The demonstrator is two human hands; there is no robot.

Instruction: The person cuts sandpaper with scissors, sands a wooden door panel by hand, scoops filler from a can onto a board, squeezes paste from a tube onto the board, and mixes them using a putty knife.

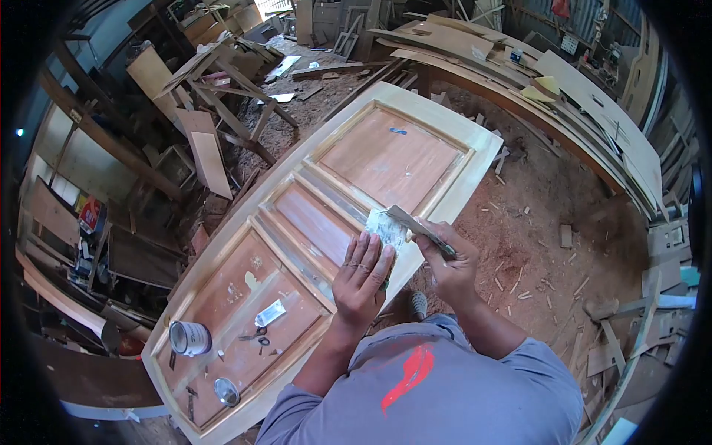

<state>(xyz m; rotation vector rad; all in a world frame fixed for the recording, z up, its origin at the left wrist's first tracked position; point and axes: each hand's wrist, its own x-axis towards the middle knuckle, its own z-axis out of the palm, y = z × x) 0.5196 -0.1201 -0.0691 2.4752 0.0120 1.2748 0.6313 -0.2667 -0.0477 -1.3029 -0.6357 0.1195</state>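
My left hand point(361, 276) is closed around a flat scraper point(384, 228) smeared with pale putty, its fingers lying along the near side. My right hand point(450, 259) grips a putty knife point(406, 218), whose blade overlaps the putty on the scraper. Both hands are over the near long edge of a wooden panel door point(486, 144), which lies flat below them. On its lower panel stand an open can point(190, 338) and a round metal lid point(227, 391). Scissors point(259, 336) lie beside a white tube-like packet point(270, 313).
A bench point(615, 126) stacked with boards stands at the far right. Wood scraps and dust cover the floor point(534, 245). A wooden trestle point(245, 93) and leaning boards point(204, 152) are beyond the door to the left. A blue piece point(398, 131) lies on the upper panel.
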